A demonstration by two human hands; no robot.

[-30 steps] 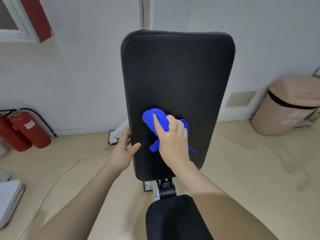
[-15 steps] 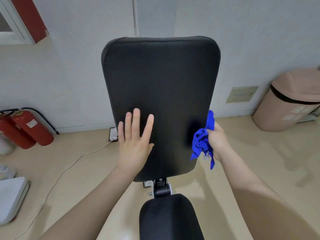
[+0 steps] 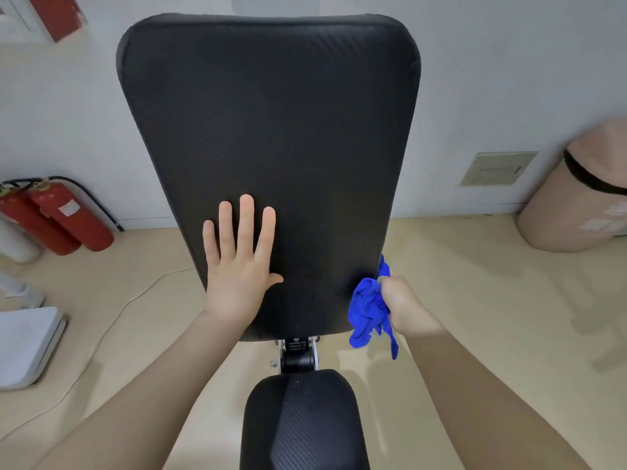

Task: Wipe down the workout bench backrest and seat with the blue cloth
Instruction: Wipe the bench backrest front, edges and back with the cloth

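The black padded backrest stands tilted up in the middle of the view, with the black seat below it at the bottom edge. My left hand lies flat on the lower left of the backrest, fingers spread. My right hand grips the bunched blue cloth at the backrest's lower right edge. Part of the cloth hangs down beside the pad.
Two red fire extinguishers lean at the wall on the left. A pink bin stands at the right. A white flat object and a white cable lie on the beige floor at left.
My right hand took the cloth from the middle of the backrest to its lower right edge. My left hand left the pad's side and now lies flat on its front. The view has come closer.
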